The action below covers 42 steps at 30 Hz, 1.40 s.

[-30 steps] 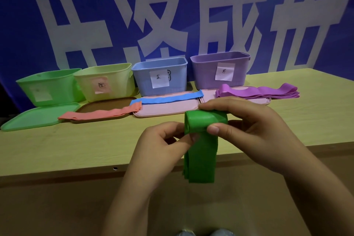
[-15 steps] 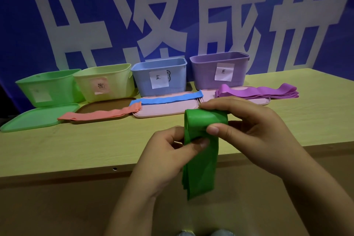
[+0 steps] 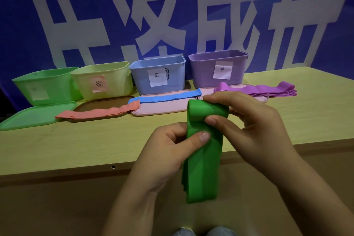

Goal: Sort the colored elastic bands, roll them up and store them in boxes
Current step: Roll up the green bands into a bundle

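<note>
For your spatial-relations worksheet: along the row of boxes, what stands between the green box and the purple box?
In the head view, two boxes stand between the green box and the purple box: the yellow box, next to the green one, then the blue box.

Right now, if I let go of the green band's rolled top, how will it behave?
The green band looks floppy: its tail hangs limp past the table edge. The roll would probably spring open, since only the right hand pinches it. It seems light.

Green band point(image 3: 203, 159) is half rolled, the roll pinched in the right hand point(image 3: 254, 126), loose tail hanging under the left hand point(image 3: 172, 149). Green box point(image 3: 46, 86) sits far left of both.
</note>
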{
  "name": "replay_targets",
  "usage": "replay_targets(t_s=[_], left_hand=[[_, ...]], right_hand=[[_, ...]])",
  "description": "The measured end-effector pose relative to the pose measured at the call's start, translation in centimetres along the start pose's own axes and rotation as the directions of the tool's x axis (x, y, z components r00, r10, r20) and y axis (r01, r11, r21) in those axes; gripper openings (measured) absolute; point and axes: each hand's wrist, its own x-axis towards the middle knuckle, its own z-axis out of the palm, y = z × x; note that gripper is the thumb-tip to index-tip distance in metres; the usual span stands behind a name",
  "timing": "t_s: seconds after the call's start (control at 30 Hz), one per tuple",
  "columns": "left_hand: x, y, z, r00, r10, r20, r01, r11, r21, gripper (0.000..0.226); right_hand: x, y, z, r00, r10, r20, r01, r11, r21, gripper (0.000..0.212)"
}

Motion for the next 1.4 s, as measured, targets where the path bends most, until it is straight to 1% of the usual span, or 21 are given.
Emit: replay_targets(t_s=[0.1, 0.23, 0.3, 0.37, 0.4, 0.43, 0.5, 0.57, 0.6, 0.67, 0.7, 0.73, 0.77, 0.83, 0.93, 1.1, 1.23, 1.33, 1.4], left_hand=[[-0.1, -0.1, -0.1, 1.0, -0.005, -0.002, 0.005, 1.0, -0.013, 0.016], [-0.2, 0.1, -0.4, 1.0, -0.015, 0.015, 0.016, 0.998, -0.054, 0.018], [-0.3, 0.1, -0.5, 0.999, -0.007, 0.035, 0.009, 0.998, -0.067, 0.034], [-0.3, 0.1, -0.4, 1.0, -0.004, 0.03, 0.006, 0.996, -0.084, 0.053], [-0.4, 0.0, -0.2, 1.0, 0.002, 0.005, -0.002, 0.997, -0.081, 0.054], [-0.5, 0.0, 0.0, 1.0, -0.001, -0.03, -0.001, 0.996, -0.088, 0.05], [-0.5, 0.0, 0.4, 0.995, -0.031, -0.099, 0.019, 0.993, -0.115, 0.037], [-0.6, 0.0, 0.4, 0.992, -0.033, -0.118, 0.021, 0.995, -0.095, 0.024], [-0.6, 0.1, 0.3, 0.994, -0.016, -0.108, 0.008, 0.997, -0.074, 0.018], [-0.8, 0.5, 0.1, 0.996, 0.013, -0.085, -0.019, 0.997, -0.073, 0.009], [-0.8, 0.7, 0.1, 0.997, 0.015, -0.08, -0.022, 0.996, -0.082, 0.009], [-0.9, 0.7, 0.1, 0.997, 0.02, -0.074, -0.026, 0.996, -0.09, 0.013], [-0.9, 0.7, 0.1, 0.997, 0.022, -0.067, -0.029, 0.995, -0.097, 0.015], [-0.9, 0.7, 0.1, 0.998, 0.038, -0.043, -0.042, 0.995, -0.09, 0.009], [-0.9, 0.8, -0.5, 1.0, 0.019, 0.007, -0.018, 0.998, -0.063, 0.021], [-0.9, 0.9, -1.3, 0.996, -0.05, 0.071, 0.055, 0.996, -0.067, 0.031], [-0.8, 0.4, -1.7, 0.994, -0.087, 0.063, 0.092, 0.993, -0.074, 0.027], [-0.7, 0.3, -1.5, 0.991, -0.116, 0.064, 0.121, 0.989, -0.08, 0.019], [-0.6, 0.2, -1.2, 0.992, -0.116, 0.057, 0.121, 0.989, -0.089, 0.022]], right_hand=[[-0.3, 0.0, 0.4, 0.998, -0.064, 0.009, 0.064, 0.995, -0.071, 0.031], [-0.4, -0.1, 0.6, 0.995, -0.084, 0.057, 0.088, 0.993, -0.078, 0.031], [-0.3, -0.1, 0.4, 0.993, -0.086, 0.081, 0.093, 0.992, -0.081, 0.032], [-0.3, -0.1, 0.3, 0.992, -0.077, 0.099, 0.082, 0.996, -0.044, 0.032], [-0.3, -0.1, 0.2, 0.992, -0.067, 0.108, 0.069, 0.998, -0.009, 0.032], [-0.3, 0.0, 0.2, 0.991, -0.055, 0.118, 0.052, 0.998, 0.025, 0.032], [-0.2, 0.0, 0.1, 0.989, -0.014, 0.147, 0.002, 0.996, 0.085, 0.034], [-0.2, 0.1, -0.4, 0.974, 0.052, 0.221, -0.093, 0.979, 0.179, 0.039], [-0.2, 0.0, -0.7, 0.958, 0.077, 0.277, -0.151, 0.955, 0.256, 0.042], [-0.4, -0.1, -1.1, 0.923, 0.11, 0.368, -0.274, 0.86, 0.431, 0.05], [-0.4, -0.2, -1.2, 0.91, 0.14, 0.39, -0.332, 0.81, 0.483, 0.052], [-0.4, -0.2, -1.3, 0.899, 0.179, 0.4, -0.376, 0.783, 0.495, 0.053], [-0.4, -0.2, -1.2, 0.89, 0.213, 0.404, -0.404, 0.78, 0.478, 0.053], [-0.3, -0.3, -1.0, 0.883, 0.252, 0.396, -0.42, 0.801, 0.427, 0.045], [-0.3, -0.7, -1.0, 0.9, 0.236, 0.367, -0.378, 0.842, 0.385, 0.035], [-0.5, -0.8, -0.9, 0.911, 0.206, 0.357, -0.343, 0.86, 0.377, 0.034], [-0.6, -0.7, -0.9, 0.929, 0.192, 0.315, -0.315, 0.858, 0.406, 0.031], [-0.8, -0.8, -0.8, 0.947, 0.163, 0.277, -0.268, 0.875, 0.404, 0.033], [-0.9, -0.9, -0.6, 0.955, 0.157, 0.254, -0.246, 0.894, 0.375, 0.034]])
